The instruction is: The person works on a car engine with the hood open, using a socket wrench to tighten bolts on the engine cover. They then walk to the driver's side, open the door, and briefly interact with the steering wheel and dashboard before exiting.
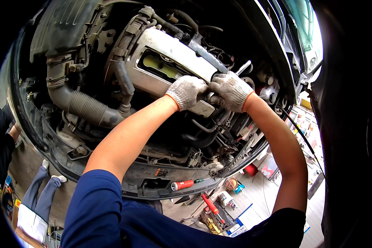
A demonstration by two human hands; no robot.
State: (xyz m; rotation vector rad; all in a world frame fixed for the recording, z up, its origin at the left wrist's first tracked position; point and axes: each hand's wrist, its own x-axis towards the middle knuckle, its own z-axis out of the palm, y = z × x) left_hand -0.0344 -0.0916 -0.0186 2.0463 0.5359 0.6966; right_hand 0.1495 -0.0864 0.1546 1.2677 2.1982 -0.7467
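Both my hands wear off-white knit gloves with orange cuffs and meet at the right end of a silver engine cover (pixel 173 48). My left hand (pixel 187 91) is closed, its fingers curled by the cover's near edge, just below an opening with a yellow-green inside (pixel 159 66). Close beside it, my right hand (pixel 231 91) is also closed, at the cover's right corner. The fingers hide whatever they grip. A shiny metal bar (pixel 244 67) sticks up just beyond my right hand; whether that hand touches it I cannot tell.
A ribbed black air hose (pixel 87 106) curves across the left of the engine bay. On the front edge lies a red flashlight (pixel 182 184). A thin prop rod (pixel 304 138) slants at right. Tools sit on a cart (pixel 213 217) below, and another person (pixel 35 206) is at lower left.
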